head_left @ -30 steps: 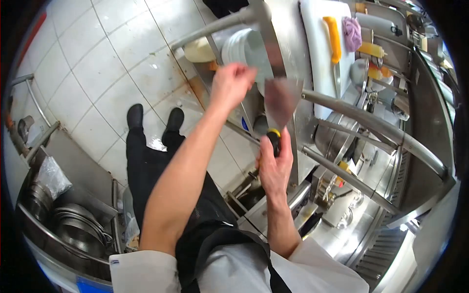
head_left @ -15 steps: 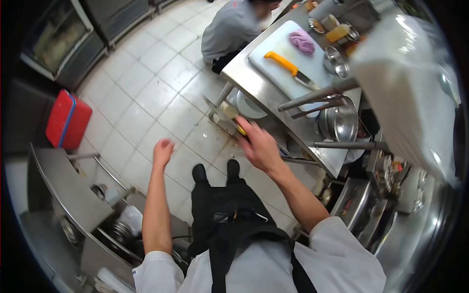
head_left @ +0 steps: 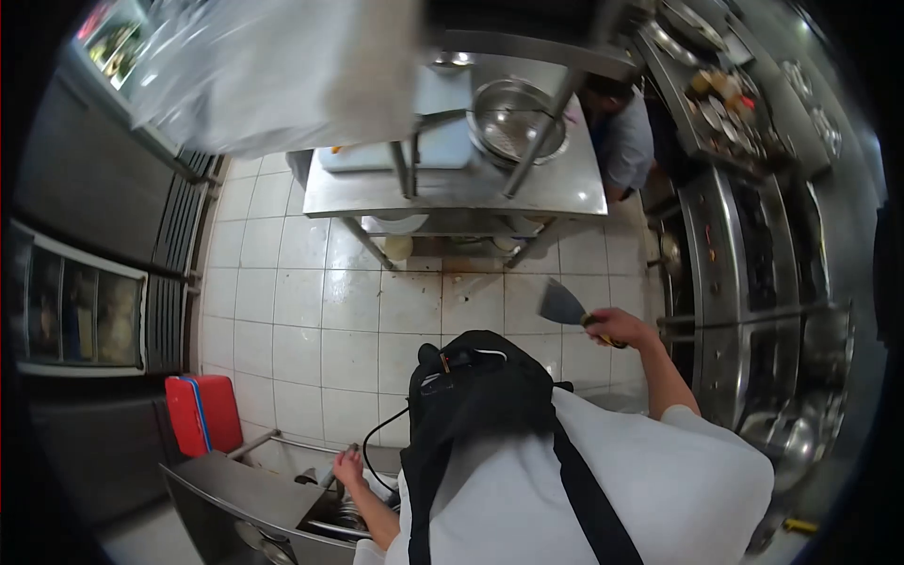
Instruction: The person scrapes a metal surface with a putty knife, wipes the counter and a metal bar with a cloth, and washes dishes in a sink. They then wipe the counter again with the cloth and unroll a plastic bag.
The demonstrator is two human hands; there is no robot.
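My right hand [head_left: 617,328] is closed around the black-and-yellow handle of a scraper [head_left: 563,303]. The scraper's wide, flat metal blade points left, above the tiled floor. Low on the left, my left hand [head_left: 348,467] has its fingers curled beside the metal rail [head_left: 306,444] of a steel counter. Whether those fingers grip the rail or something small cannot be made out.
Ahead stands a steel table [head_left: 452,200] bearing a white cutting board [head_left: 438,151] and metal bowls [head_left: 513,122]. Plastic wrapping [head_left: 282,85] hangs above it. A crouching person [head_left: 626,141] is behind its right end. A red cooler [head_left: 221,414] sits left; stoves [head_left: 720,250] line the right.
My view has turned to the right. My right hand has moved away from the table's side with the scraper, and my left hand has gone down to the counter at the left.
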